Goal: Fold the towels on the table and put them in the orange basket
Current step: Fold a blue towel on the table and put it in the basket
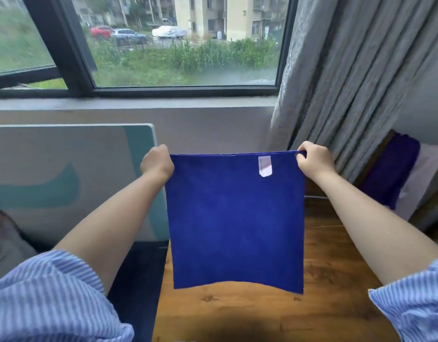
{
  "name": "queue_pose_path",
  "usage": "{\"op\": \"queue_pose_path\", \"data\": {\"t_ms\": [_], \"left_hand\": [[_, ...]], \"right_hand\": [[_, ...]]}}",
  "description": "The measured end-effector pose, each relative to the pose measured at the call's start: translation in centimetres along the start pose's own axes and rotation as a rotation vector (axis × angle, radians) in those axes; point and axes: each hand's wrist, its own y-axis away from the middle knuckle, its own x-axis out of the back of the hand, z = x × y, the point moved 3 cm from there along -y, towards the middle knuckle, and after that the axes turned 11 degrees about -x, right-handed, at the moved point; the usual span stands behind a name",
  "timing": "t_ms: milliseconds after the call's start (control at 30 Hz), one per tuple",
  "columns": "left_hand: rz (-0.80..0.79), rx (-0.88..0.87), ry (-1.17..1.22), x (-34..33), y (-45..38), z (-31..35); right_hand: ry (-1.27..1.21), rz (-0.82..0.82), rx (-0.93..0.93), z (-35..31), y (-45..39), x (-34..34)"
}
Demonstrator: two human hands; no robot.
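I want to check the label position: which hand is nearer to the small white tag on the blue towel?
Right. The right hand grips the corner beside the white tag; the left hand grips the far corner of the blue towel.

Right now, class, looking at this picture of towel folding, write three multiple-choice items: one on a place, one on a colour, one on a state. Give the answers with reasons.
1. Where on the held towel is the white label?
A. near the top edge
B. at the bottom corner
C. in the middle

2. What colour is the held towel?
A. orange
B. blue
C. grey

3. How is the towel held?
A. bunched in one hand
B. lying flat on the table
C. spread out, a hand at each top corner

Answers: 1 A, the label hangs just under the top edge. 2 B, the cloth is deep blue. 3 C, the left hand and right hand each grip a corner.
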Motion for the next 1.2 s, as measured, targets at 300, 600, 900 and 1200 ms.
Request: {"op": "queue_pose_path", "data": {"t_ms": [300, 600, 900, 1200], "left_hand": [[0.117, 0.097, 0.309, -0.9, -0.1, -1.7], [0.094, -0.101, 0.292, -4.8, 5.3, -7.1], [-0.548, -0.103, 0.252, -14.3, 15.7, -10.4], [-1.127, 0.030, 0.289, -18.5, 18.6, -11.4]], "right_hand": [[-0.098, -0.083, -0.063, -1.2, -0.7, -2.3], [-0.119, -0.188, 0.158, 1.8, 4.0, -6.1], [-0.007, -0.646, -0.043, 9.9, 14.0, -13.7], [0.231, -1.267, -0.196, 12.5, 17.7, -16.4]]}}
